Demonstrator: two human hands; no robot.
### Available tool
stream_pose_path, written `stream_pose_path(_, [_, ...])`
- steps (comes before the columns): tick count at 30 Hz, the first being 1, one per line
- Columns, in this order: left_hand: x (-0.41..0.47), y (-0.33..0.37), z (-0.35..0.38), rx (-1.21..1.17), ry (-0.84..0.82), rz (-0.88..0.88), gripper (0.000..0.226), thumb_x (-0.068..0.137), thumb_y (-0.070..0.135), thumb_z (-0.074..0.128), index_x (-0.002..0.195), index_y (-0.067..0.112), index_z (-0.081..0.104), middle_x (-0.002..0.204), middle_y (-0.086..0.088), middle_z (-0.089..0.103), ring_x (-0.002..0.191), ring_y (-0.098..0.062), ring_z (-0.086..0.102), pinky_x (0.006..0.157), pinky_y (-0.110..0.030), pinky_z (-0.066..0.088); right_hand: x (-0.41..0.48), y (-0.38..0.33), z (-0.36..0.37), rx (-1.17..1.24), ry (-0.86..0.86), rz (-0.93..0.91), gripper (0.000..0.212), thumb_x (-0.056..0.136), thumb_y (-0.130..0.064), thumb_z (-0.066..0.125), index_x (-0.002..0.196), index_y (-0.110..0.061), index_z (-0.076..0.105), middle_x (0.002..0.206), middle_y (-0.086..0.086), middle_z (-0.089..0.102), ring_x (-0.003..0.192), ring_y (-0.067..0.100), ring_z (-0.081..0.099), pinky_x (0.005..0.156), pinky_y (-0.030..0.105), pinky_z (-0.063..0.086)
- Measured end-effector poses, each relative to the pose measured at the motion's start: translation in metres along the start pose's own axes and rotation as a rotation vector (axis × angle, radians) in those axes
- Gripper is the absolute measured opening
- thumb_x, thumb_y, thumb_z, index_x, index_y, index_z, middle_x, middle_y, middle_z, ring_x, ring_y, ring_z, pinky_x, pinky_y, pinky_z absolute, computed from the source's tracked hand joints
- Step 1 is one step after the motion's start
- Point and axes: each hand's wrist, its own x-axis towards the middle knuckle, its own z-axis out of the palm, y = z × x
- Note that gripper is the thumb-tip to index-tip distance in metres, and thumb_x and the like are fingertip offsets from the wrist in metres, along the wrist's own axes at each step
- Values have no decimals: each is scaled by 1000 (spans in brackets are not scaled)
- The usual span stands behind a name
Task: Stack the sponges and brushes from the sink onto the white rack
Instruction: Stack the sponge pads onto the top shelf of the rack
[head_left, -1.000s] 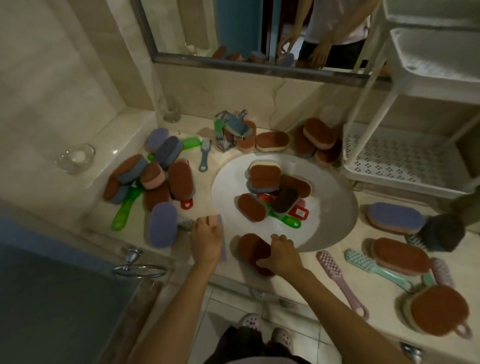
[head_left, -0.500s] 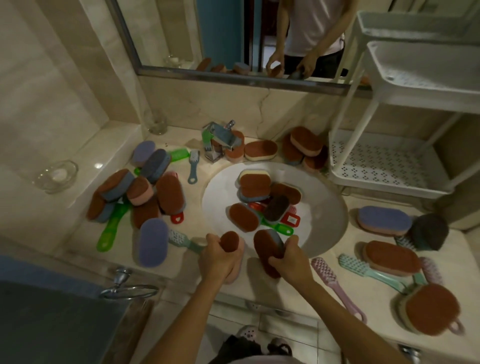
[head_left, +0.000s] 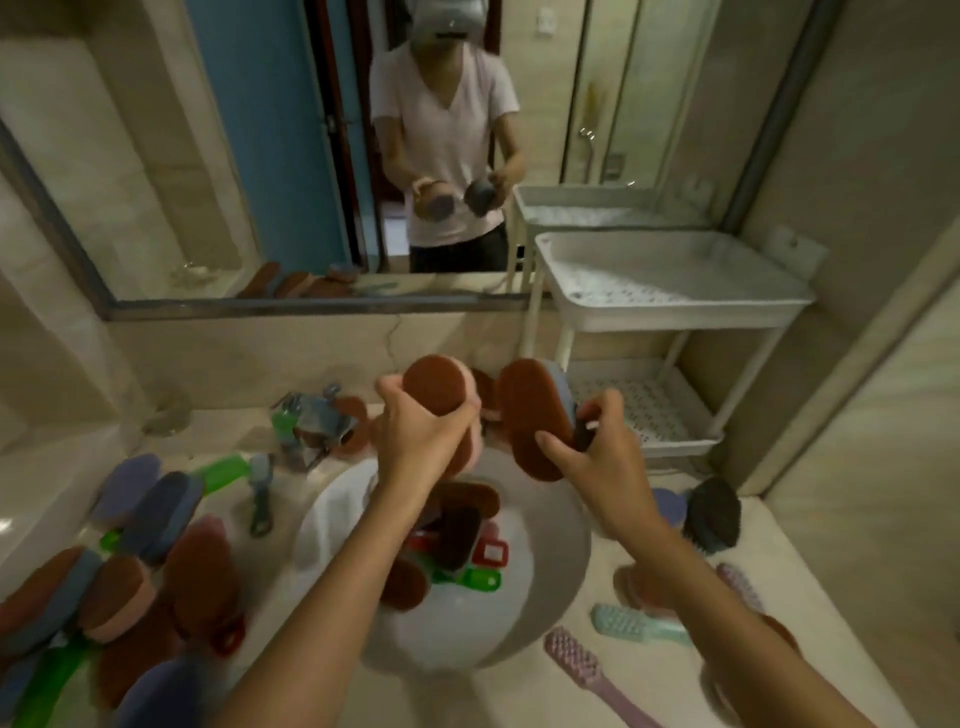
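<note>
Both bare forearms are extended forward and upward from the lower edge of the view. The left hand is closed round a brown-faced sponge, with the thumb on its left side. The right hand is curled about a second sponge, apparently pinched between thumb and fingers; the finer detail is blurred.

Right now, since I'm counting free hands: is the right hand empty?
No, the right hand grips a brown-faced sponge, held above the sink.
</note>
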Motion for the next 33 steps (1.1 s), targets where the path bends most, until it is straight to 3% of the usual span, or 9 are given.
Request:
stream_pose_path(2, [12,36,12,-26,-42,62,68,75,36,73,125,16,33,124,-7,51,114,-26,52,90,-34,39,19,-14,-23,11,97,-24,37,80,-22,71,96,-14,38,84,-4,51,81,22,61,69,40,57])
stream_pose_path(7, [37,110,49,-149,-117,240,72,72,39,75,127,15,34,111,3,45,106,-18,50,84,-30,39,72,-31,-79,55,262,-65,35,81,-21,70,97,-12,41,82,-8,47,78,15,56,68,30,54])
stream_pose_path(9, [49,132,68,-185,-175,269,70,77,35,72,130,16,32,121,-1,45,106,-16,48,84,-32,41,100,-30,-97,80,313,-57,34,82,-20,69,95,-10,40,79,-8,45,73,10,52,59,18,49])
stream_pose_path(13, [78,161,110,-209,-257,229,58,88,22,60,136,17,28,138,-8,43,122,-27,48,97,-45,47,158,-11,-125,102,292,74,30,84,-20,66,90,-11,39,73,-5,43,68,12,47,54,21,35])
stream_pose_path(21, [119,163,167,248,-376,151,81,96,22,48,148,19,-14,158,-16,10,138,-33,33,107,-39,37,230,39,-125,96,154,313,24,88,-21,59,97,-10,40,92,8,50,91,24,52,81,40,47])
stream_pose_path(25, [121,151,175,496,-349,306,59,97,20,43,149,18,14,156,-14,12,140,-30,29,109,-36,33,242,59,-117,-249,-6,307,26,93,-27,52,105,-4,53,97,11,59,94,27,58,80,36,46])
stream_pose_path(28, [114,152,169,602,-369,530,40,96,24,44,136,14,44,145,-6,36,132,-21,38,106,-32,34,243,61,-121,-299,-103,295,34,92,-34,53,117,-11,51,111,11,61,99,24,60,83,36,51])
stream_pose_path(31, [110,156,161,724,-522,602,44,91,31,53,131,15,47,136,-3,45,128,-21,43,97,-28,37,238,59,-130,-176,-234,232,49,88,-27,61,132,-20,41,129,9,51,102,19,53,80,31,51])
stream_pose_path(33, [111,154,158,876,-591,585,48,91,28,54,135,12,42,142,-8,40,134,-24,37,102,-30,35,236,57,-131,-211,-305,152,49,87,-24,63,132,-22,43,135,7,47,106,17,48,86,30,45])
